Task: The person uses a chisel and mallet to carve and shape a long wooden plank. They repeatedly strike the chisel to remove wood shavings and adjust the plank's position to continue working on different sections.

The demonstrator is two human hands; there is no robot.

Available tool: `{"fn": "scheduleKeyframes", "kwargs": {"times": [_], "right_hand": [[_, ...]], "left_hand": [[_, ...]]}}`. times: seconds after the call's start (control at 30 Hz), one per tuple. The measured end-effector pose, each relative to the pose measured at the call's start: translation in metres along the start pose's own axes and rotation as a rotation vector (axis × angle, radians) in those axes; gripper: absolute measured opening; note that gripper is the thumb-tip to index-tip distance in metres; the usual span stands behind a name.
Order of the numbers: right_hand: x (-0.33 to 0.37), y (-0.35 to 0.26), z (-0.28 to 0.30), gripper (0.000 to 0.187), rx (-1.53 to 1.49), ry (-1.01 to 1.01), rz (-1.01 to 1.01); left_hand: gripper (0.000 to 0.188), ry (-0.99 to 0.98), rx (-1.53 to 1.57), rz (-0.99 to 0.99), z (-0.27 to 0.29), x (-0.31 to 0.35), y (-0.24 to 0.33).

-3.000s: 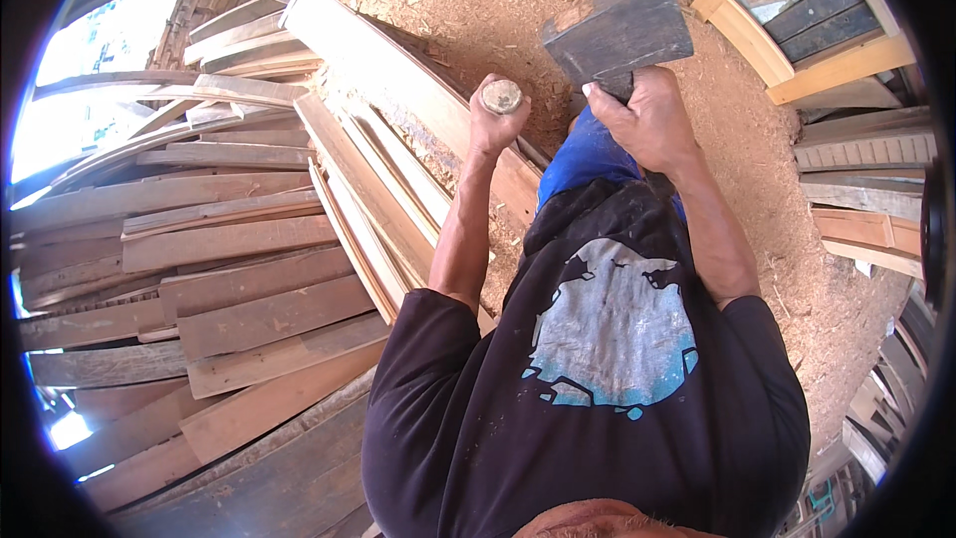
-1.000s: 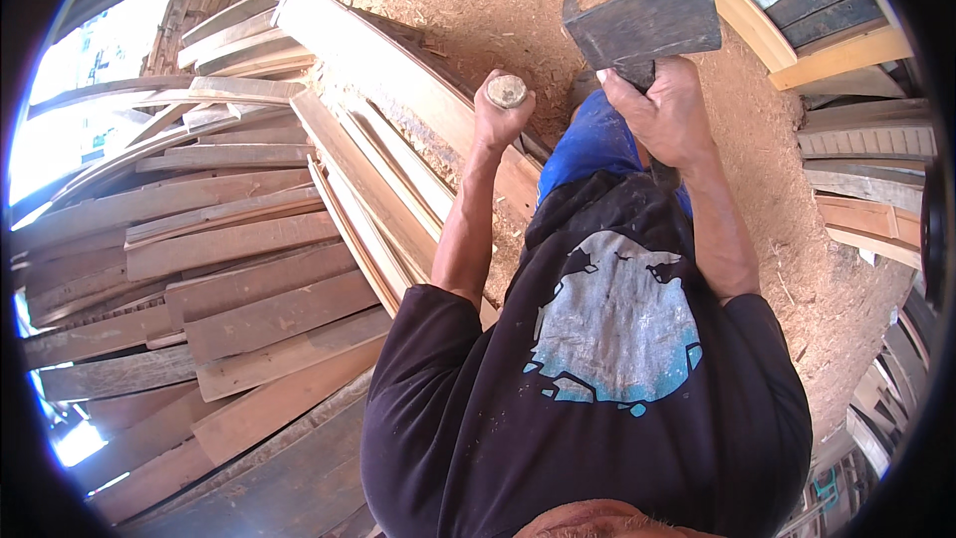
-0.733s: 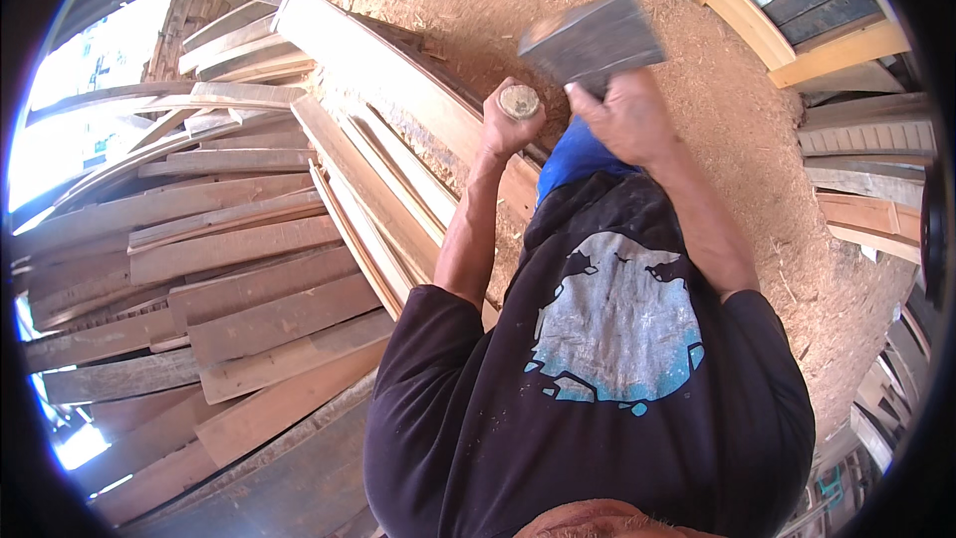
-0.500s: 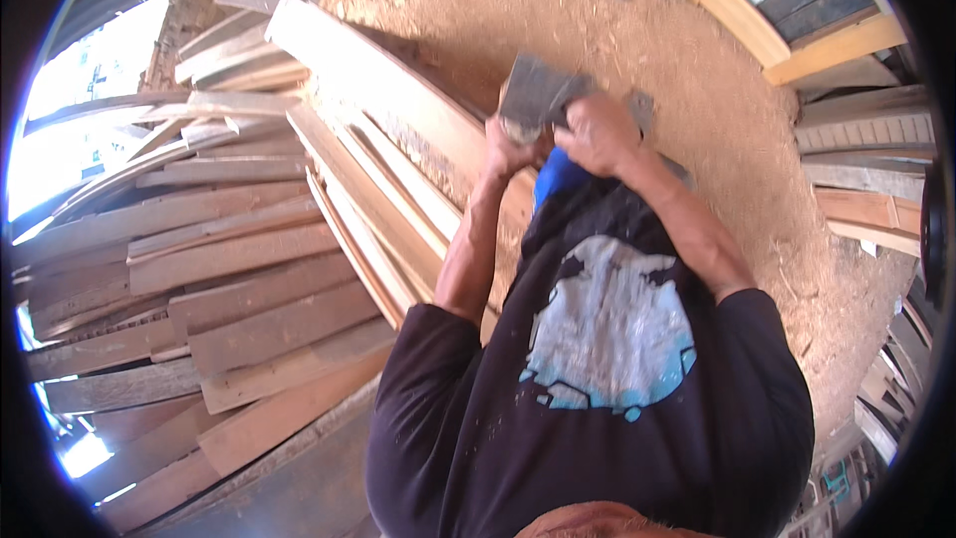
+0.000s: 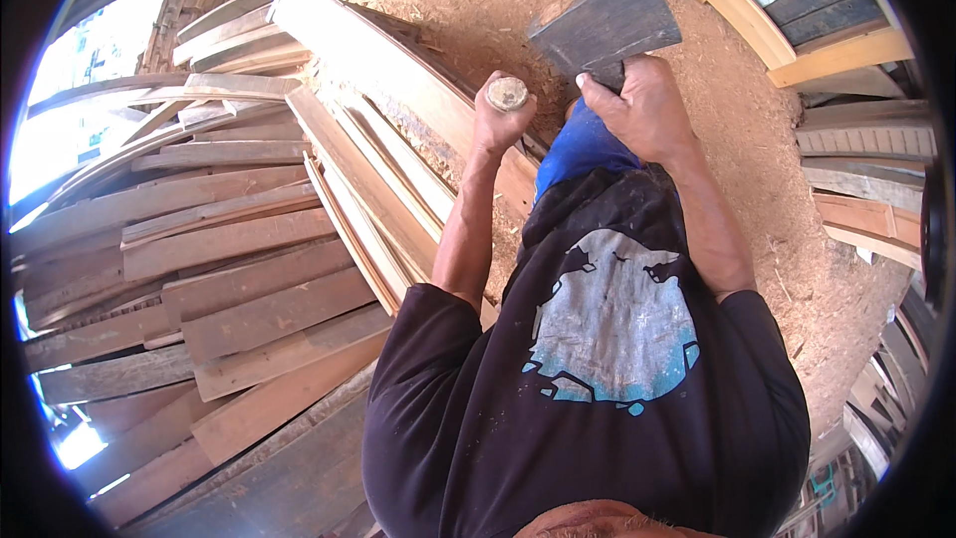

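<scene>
My left hand (image 5: 496, 130) is wrapped round an upright chisel (image 5: 507, 94). Only the round, pale, worn end of its handle shows; the blade is hidden below my fist. Gripped by its short visible handle, a dark wooden mallet (image 5: 607, 28) with a broad, blocky head is in my right hand (image 5: 645, 112). The mallet head is raised to the right of the chisel, apart from it. Under and beside my left hand runs a long, thick, light timber (image 5: 368, 55), slanting from the far left toward my legs.
Narrow wood strips (image 5: 363, 189) lie left of the timber. Many weathered boards (image 5: 269, 239) are stacked along the left side. Sawdust and shavings cover the ground (image 5: 757, 209). Light wooden frames (image 5: 757, 25) and more planks (image 5: 861, 130) stand at the right.
The mallet has moved up and to the right, off the chisel's end, which was covered before. My right hand has shifted right with it; my left hand stays nearly in place.
</scene>
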State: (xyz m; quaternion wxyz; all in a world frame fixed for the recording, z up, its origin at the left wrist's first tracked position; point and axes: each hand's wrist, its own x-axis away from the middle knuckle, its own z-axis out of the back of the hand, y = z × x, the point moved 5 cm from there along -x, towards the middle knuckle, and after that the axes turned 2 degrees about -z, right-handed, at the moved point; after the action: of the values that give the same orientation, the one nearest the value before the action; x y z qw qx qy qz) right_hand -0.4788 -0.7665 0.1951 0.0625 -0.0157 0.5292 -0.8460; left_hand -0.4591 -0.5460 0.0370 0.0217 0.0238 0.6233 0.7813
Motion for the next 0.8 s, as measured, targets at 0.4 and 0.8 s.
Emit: {"fn": "scheduleKeyframes", "kwargs": {"times": [0.4,0.8], "right_hand": [[-0.002,0.033,-0.057,0.033,0.535,-0.243,0.017],[0.005,0.050,-0.066,0.033,0.559,-0.394,-0.043]], "left_hand": [[0.025,-0.124,-0.015,-0.128,-0.026,0.013,-0.014],[0.021,-0.137,-0.025,-0.182,-0.032,0.027,-0.025]]}}
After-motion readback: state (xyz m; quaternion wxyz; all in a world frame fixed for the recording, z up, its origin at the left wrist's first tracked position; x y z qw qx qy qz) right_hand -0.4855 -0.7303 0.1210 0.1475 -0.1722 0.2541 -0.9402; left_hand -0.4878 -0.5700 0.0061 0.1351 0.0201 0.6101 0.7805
